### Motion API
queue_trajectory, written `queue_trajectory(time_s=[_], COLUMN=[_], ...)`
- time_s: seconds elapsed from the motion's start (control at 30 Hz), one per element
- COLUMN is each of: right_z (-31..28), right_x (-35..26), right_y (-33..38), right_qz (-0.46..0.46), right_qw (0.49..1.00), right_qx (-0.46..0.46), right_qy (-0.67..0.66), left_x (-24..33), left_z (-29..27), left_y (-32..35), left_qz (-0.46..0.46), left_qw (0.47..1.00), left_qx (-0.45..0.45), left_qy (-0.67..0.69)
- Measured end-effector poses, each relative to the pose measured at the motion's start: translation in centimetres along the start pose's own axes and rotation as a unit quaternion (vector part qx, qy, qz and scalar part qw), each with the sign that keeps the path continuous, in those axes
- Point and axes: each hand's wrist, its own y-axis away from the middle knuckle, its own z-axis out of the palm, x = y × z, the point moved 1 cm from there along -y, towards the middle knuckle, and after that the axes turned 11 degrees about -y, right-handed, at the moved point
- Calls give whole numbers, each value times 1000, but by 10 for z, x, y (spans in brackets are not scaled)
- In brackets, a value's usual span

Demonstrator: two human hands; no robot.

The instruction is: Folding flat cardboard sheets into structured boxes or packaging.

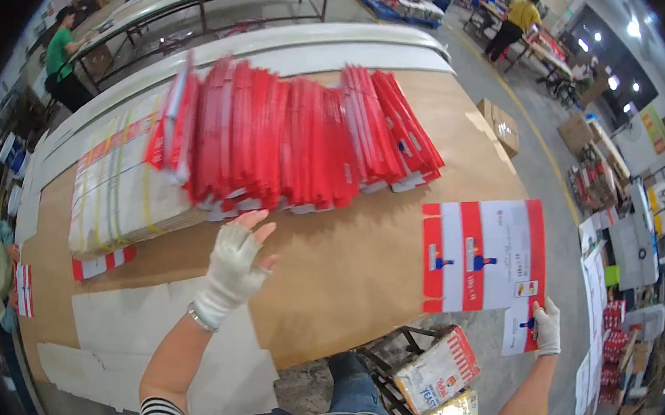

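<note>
A: Where is the flat red-and-white carton blank (482, 256)?

B: One lies unfolded at the right edge of the surface (358, 281), its lower right corner hanging past the rim. The right hand (547, 327), in a white knit glove, has its grip closed on that corner, the forearm coming up from below.

A: And the other hand?

B: The left hand (234, 266) wears the same kind of glove with the fingertips bare. It is raised above the brown board, fingers spread and holding nothing, pointing toward the row of folded red cartons (299, 137) just beyond it.

A: How many in that row?

B: Too many and too blurred to count; they stand on edge, leaning, in one long fan across the surface. Left of them sits one strapped bundle of pale sheets (117, 185), bound with yellow bands.

A: Materials?

B: Printed card, thin and glossy; the surface is plain brown board with white sheets (132, 332) on its near side. Two printed boxes (440, 375) sit below the edge, by the person's knees.
</note>
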Motion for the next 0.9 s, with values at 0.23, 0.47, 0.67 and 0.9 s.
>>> queue_trajectory(time_s=[0.23, 0.47, 0.67, 0.9], right_z=[-49, -11, 75, 101], right_x=[79, 96, 63, 11], right_y=[-120, -274, -378, -423], right_qz=[69, -46, -130, -130], right_qw=[990, 992, 945, 921], right_qx=[22, -5, 9, 39], right_qy=[121, 119, 300, 365], left_x=[68, 159, 154, 150], left_z=[161, 295, 356, 354], left_y=[-186, -313, -305, -309], left_qz=[76, 198, 188, 232], left_qw=[993, 936, 887, 876], left_qx=[-82, -264, -358, -304], left_qy=[30, -124, -225, -293])
